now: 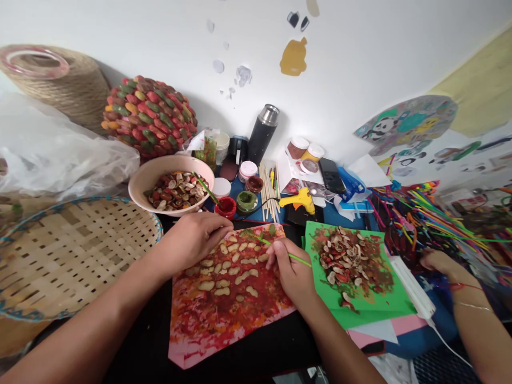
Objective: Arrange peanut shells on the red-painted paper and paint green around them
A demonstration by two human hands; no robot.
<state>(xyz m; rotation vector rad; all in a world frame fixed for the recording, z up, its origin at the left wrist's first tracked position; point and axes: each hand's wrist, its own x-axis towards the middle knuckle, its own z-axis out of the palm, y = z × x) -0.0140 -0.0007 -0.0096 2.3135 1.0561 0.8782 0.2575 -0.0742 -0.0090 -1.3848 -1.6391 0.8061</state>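
Both forearms are seen entering from the bottom edge, angled inward over a pink sheet (216,314) smeared with red paint. On its upper part, rows of pale peanut shells (234,266) are laid out. The left hand (192,240) is held palm down at the sheet's top left edge, fingers curled onto the shells; whether one is pinched beneath them cannot be told, as the fingertips are hidden by the knuckles. The right hand (292,272) is closed round a thin green brush (276,248), gripped like a pen, its tip pointed up and left over the sheet's top edge, where green dabs are seen.

Just right of that hand, painted shells (348,258) are heaped on a green sheet (384,304). Behind the left hand, a bowl (140,184) of coloured shells is placed, with a red paint pot (226,207) beside it.

Another person's hand (440,261) is seen at the far right, its fingers blurred among coloured sticks. A woven tray (60,256) is cut off by the left edge.
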